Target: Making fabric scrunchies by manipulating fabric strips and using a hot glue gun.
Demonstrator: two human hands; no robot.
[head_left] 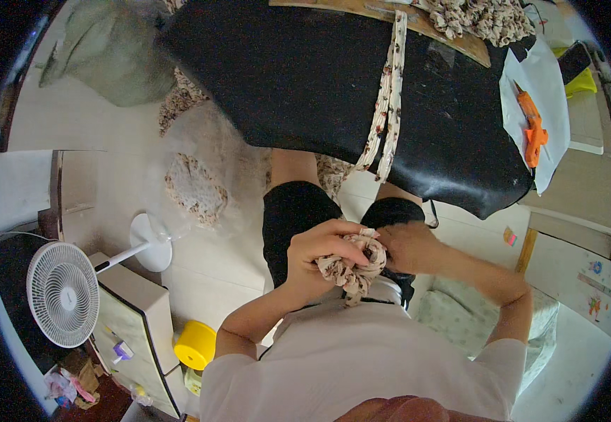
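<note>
My left hand is closed on a scrunchie, a gathered ring of beige cloth with dark spots, held above my lap. Its thumb and fingers press into the folds. Against the right side of the ring is my right hand, bent inward and smeared by motion; its fingertips are hidden. Ahead of my knees, a long patterned cloth strip lies doubled over the black table cover and hangs past its near edge. A heap of gathered scrunchies sits at the far side of the table.
An orange glue gun rests on white paper at the table's right. A wooden board lies along the far side. On the left floor are a clear bag of patterned cloth, a white fan and a yellow stool.
</note>
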